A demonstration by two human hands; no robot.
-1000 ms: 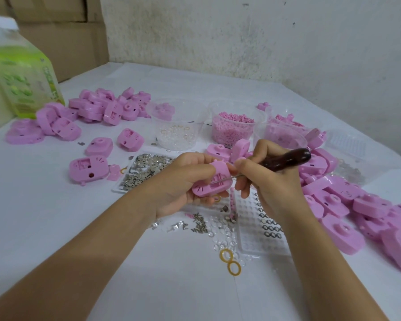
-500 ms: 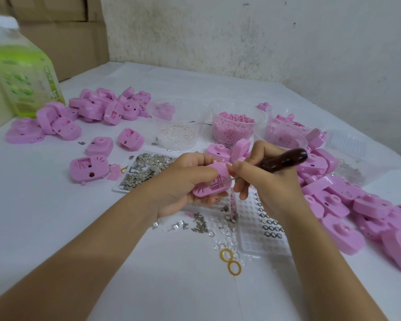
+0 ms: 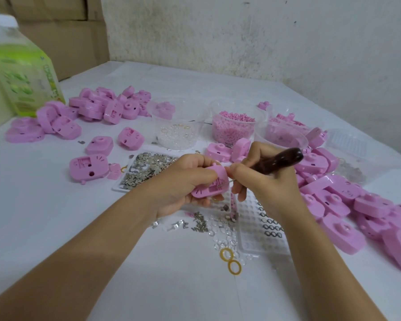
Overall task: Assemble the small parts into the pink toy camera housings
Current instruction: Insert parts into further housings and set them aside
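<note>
Two hands at work, I see. What is in the left one?

— My left hand [image 3: 185,181] grips one pink housing [image 3: 212,185], fingers curled over its top and the thumb underneath. I hold it up off the table [image 3: 56,228], tilted, with the ribbed inner side turned towards me.

— And the right?

— My right hand [image 3: 264,181] is closed round the dark wooden handle of a tool [image 3: 278,161]. Forefinger and thumb pinch it low down, where the thin metal shaft comes out. The shaft's tip lies against the ribs inside the housing; I cannot tell what it is touching there.

— Where are the rest of the housings?

— A big pile of housings [image 3: 357,205] lies on my right, and a far pile [image 3: 97,107] sits at the back left beside a green bottle [image 3: 21,77]. A few lie singly between.

— The small parts?

— A flat tray of metal bits [image 3: 144,172] is just left of my left hand. Behind it stand a clear cup of rings [image 3: 176,128] and a cup of pink pellets [image 3: 234,126]. Under my hands there is a dimpled clear tray [image 3: 257,235] with loose screws [image 3: 199,223] beside it, and nearer me two yellow rings [image 3: 229,260] touching each other.
</note>
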